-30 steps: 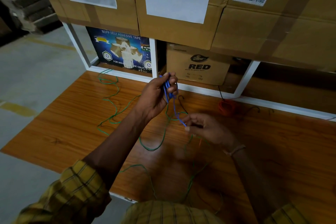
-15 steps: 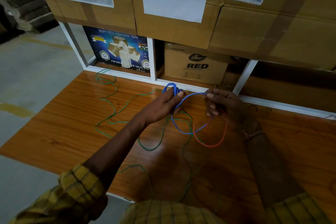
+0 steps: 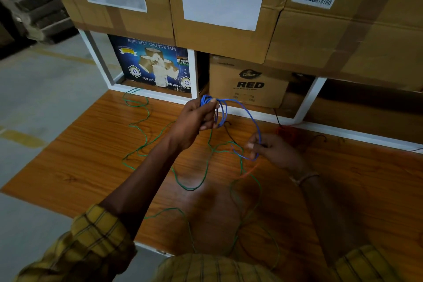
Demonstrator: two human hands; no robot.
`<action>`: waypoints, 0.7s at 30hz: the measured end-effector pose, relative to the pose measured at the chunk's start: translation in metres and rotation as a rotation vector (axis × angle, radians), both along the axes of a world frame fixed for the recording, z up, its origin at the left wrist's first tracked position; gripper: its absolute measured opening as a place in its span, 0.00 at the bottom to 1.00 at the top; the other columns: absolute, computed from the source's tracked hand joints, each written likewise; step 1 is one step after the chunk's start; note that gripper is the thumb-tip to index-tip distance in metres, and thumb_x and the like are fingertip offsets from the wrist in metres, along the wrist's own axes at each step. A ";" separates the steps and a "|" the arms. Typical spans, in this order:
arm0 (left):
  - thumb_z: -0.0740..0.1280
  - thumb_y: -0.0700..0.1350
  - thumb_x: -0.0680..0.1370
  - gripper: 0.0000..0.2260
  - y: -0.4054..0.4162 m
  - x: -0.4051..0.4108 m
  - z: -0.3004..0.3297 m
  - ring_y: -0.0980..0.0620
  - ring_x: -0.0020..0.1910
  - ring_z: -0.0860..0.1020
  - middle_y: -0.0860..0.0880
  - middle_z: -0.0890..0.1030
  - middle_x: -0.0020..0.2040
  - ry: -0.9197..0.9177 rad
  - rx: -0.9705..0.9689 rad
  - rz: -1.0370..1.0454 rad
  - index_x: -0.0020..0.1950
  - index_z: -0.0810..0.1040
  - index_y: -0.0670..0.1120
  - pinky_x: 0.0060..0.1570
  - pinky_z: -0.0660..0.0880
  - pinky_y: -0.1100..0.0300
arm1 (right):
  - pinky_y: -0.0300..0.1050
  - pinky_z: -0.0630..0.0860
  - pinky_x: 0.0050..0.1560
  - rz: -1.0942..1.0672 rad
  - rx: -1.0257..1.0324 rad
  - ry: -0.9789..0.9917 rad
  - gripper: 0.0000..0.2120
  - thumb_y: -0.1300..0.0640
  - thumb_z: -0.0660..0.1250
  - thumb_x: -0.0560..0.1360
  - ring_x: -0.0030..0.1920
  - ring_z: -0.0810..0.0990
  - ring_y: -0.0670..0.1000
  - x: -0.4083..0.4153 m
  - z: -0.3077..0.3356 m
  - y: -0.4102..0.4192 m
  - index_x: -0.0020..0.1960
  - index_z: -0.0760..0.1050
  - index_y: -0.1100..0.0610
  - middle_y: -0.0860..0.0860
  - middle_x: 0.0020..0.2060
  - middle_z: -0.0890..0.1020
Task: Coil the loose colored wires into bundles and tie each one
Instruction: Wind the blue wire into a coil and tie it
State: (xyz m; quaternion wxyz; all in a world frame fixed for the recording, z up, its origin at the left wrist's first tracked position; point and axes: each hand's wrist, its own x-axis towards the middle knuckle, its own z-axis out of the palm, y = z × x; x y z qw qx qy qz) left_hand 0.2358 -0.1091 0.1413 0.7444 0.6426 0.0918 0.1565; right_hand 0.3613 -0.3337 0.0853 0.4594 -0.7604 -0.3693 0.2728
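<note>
Left hand (image 3: 196, 119) is clenched around a small coil of blue wire (image 3: 247, 112), held above the far part of the wooden counter (image 3: 80, 162), close to the white shelf frame (image 3: 306, 103). From that coil one long blue loop arches rightward and down to the right hand (image 3: 263, 146), where the strand is pinched between fingertips; the grip is blurred, so only a light pinch can be supposed. The free length thus lies between the hands, running far-left to near-right, and the right hand is nearer its loose end. For the next turn, that strand would need to be carried back up to the left hand. Green wire (image 3: 206, 167) sprawls on the counter beneath both hands, and an orange wire (image 3: 249, 170) lies just below the right hand. Snagging seems possible. Open counter remains to the left and right.
</note>
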 end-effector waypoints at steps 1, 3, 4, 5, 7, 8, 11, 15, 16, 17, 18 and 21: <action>0.60 0.42 0.88 0.12 0.001 0.000 0.000 0.55 0.20 0.60 0.52 0.62 0.25 0.009 0.000 -0.006 0.46 0.75 0.40 0.36 0.74 0.56 | 0.36 0.77 0.44 0.004 -0.023 -0.018 0.03 0.66 0.68 0.80 0.37 0.82 0.46 -0.001 -0.006 0.001 0.50 0.77 0.67 0.57 0.35 0.84; 0.60 0.41 0.88 0.11 -0.002 0.000 0.000 0.55 0.21 0.59 0.52 0.62 0.25 0.019 -0.021 -0.012 0.48 0.74 0.39 0.33 0.72 0.57 | 0.41 0.77 0.48 -0.006 -0.094 -0.058 0.03 0.68 0.69 0.78 0.42 0.83 0.49 -0.002 -0.016 0.005 0.52 0.78 0.65 0.60 0.41 0.85; 0.60 0.41 0.88 0.12 -0.004 0.000 0.000 0.55 0.21 0.59 0.51 0.61 0.26 0.022 -0.053 -0.016 0.47 0.75 0.39 0.32 0.71 0.57 | 0.43 0.77 0.49 -0.027 -0.138 -0.077 0.05 0.68 0.71 0.77 0.43 0.83 0.49 -0.004 -0.019 0.007 0.52 0.78 0.64 0.60 0.44 0.85; 0.59 0.42 0.88 0.12 -0.006 0.001 -0.001 0.55 0.21 0.58 0.51 0.61 0.26 0.024 -0.085 -0.022 0.46 0.75 0.39 0.31 0.69 0.58 | 0.44 0.77 0.49 -0.038 -0.153 -0.079 0.06 0.69 0.71 0.76 0.43 0.83 0.46 -0.005 -0.022 0.009 0.52 0.79 0.62 0.59 0.44 0.85; 0.59 0.42 0.88 0.13 -0.009 0.003 -0.003 0.55 0.22 0.57 0.51 0.61 0.27 0.026 -0.118 -0.040 0.46 0.76 0.40 0.29 0.65 0.59 | 0.40 0.76 0.48 -0.072 -0.117 -0.072 0.08 0.68 0.71 0.76 0.39 0.82 0.37 -0.010 -0.023 0.014 0.53 0.77 0.59 0.52 0.42 0.83; 0.59 0.43 0.88 0.14 -0.011 0.003 -0.003 0.55 0.22 0.57 0.51 0.61 0.26 0.033 -0.118 -0.049 0.46 0.76 0.40 0.27 0.64 0.59 | 0.36 0.75 0.48 -0.108 -0.077 -0.062 0.09 0.68 0.69 0.78 0.39 0.82 0.33 -0.013 -0.021 0.017 0.55 0.77 0.59 0.49 0.42 0.83; 0.58 0.43 0.88 0.15 -0.016 0.003 -0.003 0.56 0.21 0.58 0.51 0.62 0.26 0.072 -0.089 -0.062 0.47 0.76 0.38 0.25 0.62 0.62 | 0.33 0.73 0.54 -0.248 0.140 -0.008 0.08 0.63 0.63 0.84 0.49 0.82 0.34 -0.013 -0.018 0.026 0.61 0.71 0.55 0.47 0.46 0.86; 0.58 0.45 0.89 0.17 -0.018 0.001 -0.007 0.54 0.20 0.60 0.49 0.65 0.23 0.133 0.059 -0.038 0.45 0.76 0.38 0.24 0.63 0.63 | 0.40 0.72 0.55 -0.417 0.154 -0.001 0.09 0.50 0.56 0.87 0.51 0.81 0.38 -0.011 -0.011 0.031 0.50 0.70 0.50 0.47 0.42 0.87; 0.58 0.45 0.89 0.17 -0.017 0.000 -0.008 0.54 0.20 0.61 0.49 0.66 0.22 0.146 0.111 -0.020 0.46 0.77 0.37 0.24 0.63 0.63 | 0.40 0.71 0.51 -0.447 0.115 -0.032 0.13 0.51 0.56 0.87 0.48 0.79 0.38 -0.012 -0.004 0.030 0.48 0.74 0.52 0.45 0.42 0.84; 0.58 0.46 0.89 0.17 -0.016 0.000 -0.008 0.54 0.20 0.62 0.50 0.67 0.22 0.157 0.156 -0.001 0.47 0.77 0.36 0.24 0.62 0.62 | 0.42 0.70 0.47 -0.440 0.091 -0.079 0.16 0.52 0.56 0.87 0.44 0.77 0.39 -0.012 0.001 0.030 0.46 0.77 0.55 0.44 0.41 0.81; 0.59 0.46 0.89 0.18 -0.014 -0.001 -0.009 0.54 0.20 0.63 0.50 0.67 0.23 0.165 0.192 0.013 0.47 0.77 0.35 0.24 0.62 0.62 | 0.42 0.68 0.45 -0.406 0.048 -0.132 0.19 0.53 0.56 0.87 0.42 0.76 0.40 -0.013 0.009 0.028 0.43 0.78 0.58 0.45 0.39 0.79; 0.59 0.48 0.88 0.23 -0.009 -0.001 -0.014 0.54 0.23 0.63 0.51 0.68 0.26 0.188 0.277 0.028 0.48 0.74 0.28 0.26 0.61 0.62 | 0.46 0.68 0.48 -0.305 0.003 -0.255 0.25 0.53 0.57 0.86 0.43 0.77 0.48 -0.010 0.027 0.022 0.36 0.80 0.61 0.53 0.38 0.79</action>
